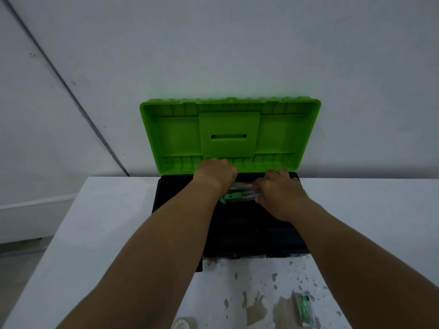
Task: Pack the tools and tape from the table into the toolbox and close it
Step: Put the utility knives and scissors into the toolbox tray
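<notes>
A black toolbox [249, 236] stands open on the white table, its bright green lid [228, 134] upright against the wall. Both my hands reach into the back of the box. My left hand [215, 173] is curled over something at the rear wall; what it holds is hidden. My right hand [279, 194] grips clear-wrapped tools [240, 187] with a green handle [229, 198] showing between the hands. A small green and white packet [305, 308] lies on the table at the front right. A white tape roll [181, 324] peeks in at the bottom edge.
The white table [107, 222] has worn, stained patches along its front. A grey wall rises right behind the lid. The table's left edge drops to the floor at the left.
</notes>
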